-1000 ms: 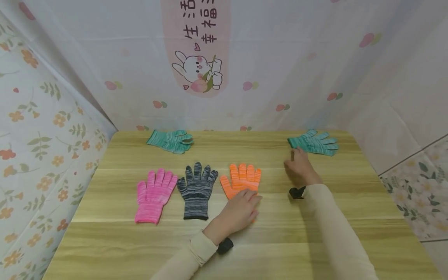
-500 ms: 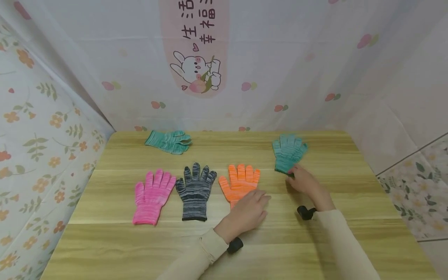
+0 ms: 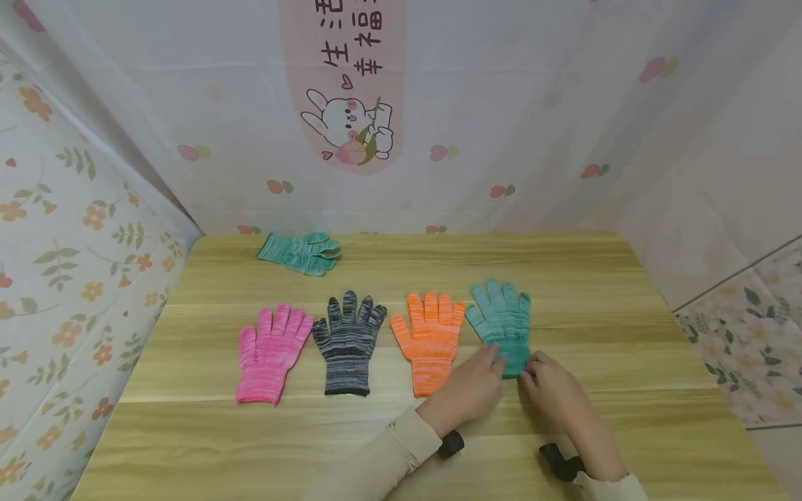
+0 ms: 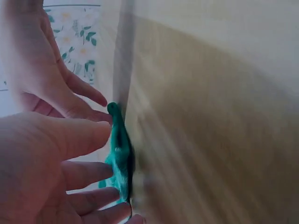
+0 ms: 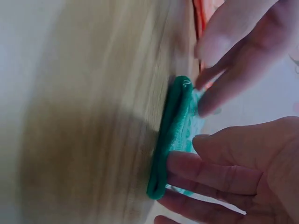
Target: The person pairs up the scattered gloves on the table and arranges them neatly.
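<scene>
A teal knit glove point(image 3: 501, 320) lies flat at the right end of a row, fingers pointing away. My left hand point(image 3: 473, 390) reaches over the left side of its cuff, its fingers extended. In the left wrist view, that hand's thumb and fingers point(image 4: 93, 175) are spread along the green cuff point(image 4: 120, 154). At the cuff's right corner, my right hand point(image 3: 557, 390) touches the edge. The right wrist view shows its fingertips point(image 5: 180, 162) against the cuff, the thumb apart from them. An orange glove point(image 3: 429, 341) lies just left, its cuff partly behind my left hand.
Left along the row are a dark grey striped glove point(image 3: 348, 348) and a pink glove point(image 3: 272, 355). Another teal glove point(image 3: 301, 253) lies sideways near the wooden table's point(image 3: 207, 445) back edge. A printed curtain point(image 3: 501, 104) hangs behind.
My right hand has brought the teal glove from the back right toward me and left, turning it fingers away. My left hand has moved right from the orange glove to the teal cuff.
</scene>
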`<state>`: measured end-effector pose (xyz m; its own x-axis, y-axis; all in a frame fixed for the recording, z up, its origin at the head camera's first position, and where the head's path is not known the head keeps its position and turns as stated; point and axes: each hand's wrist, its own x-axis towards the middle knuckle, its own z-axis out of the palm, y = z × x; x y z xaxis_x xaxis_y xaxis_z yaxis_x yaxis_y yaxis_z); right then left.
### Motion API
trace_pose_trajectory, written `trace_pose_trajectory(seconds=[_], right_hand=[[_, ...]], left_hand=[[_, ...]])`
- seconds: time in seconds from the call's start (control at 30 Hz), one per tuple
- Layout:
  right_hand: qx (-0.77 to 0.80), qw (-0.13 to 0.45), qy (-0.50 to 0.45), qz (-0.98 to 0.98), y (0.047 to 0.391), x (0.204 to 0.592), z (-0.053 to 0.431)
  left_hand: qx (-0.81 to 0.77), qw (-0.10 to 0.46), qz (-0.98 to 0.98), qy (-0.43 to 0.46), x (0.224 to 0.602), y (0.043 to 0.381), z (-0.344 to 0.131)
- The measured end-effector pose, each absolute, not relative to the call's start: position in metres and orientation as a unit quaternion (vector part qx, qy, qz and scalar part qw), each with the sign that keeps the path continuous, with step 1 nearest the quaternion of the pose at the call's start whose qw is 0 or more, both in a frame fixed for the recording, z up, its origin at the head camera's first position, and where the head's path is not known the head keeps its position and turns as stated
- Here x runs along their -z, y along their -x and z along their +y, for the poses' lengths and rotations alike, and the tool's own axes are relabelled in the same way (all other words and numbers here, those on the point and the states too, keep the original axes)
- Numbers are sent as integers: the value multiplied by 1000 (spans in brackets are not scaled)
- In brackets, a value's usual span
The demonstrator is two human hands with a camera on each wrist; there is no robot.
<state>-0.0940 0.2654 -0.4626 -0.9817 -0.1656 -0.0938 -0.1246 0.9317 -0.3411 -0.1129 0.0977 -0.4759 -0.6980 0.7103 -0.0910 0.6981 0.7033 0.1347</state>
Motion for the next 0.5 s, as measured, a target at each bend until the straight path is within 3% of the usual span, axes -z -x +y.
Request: trace_pose_trajectory(seconds=[0.3,0.5], right_hand=[[248,5,31,968,83,474,277],[283,-21,32,958,94,482,280]], left_hand=[[-20,72,919,-387,477,108,103],[-25,65,914,-400,478,110,102]])
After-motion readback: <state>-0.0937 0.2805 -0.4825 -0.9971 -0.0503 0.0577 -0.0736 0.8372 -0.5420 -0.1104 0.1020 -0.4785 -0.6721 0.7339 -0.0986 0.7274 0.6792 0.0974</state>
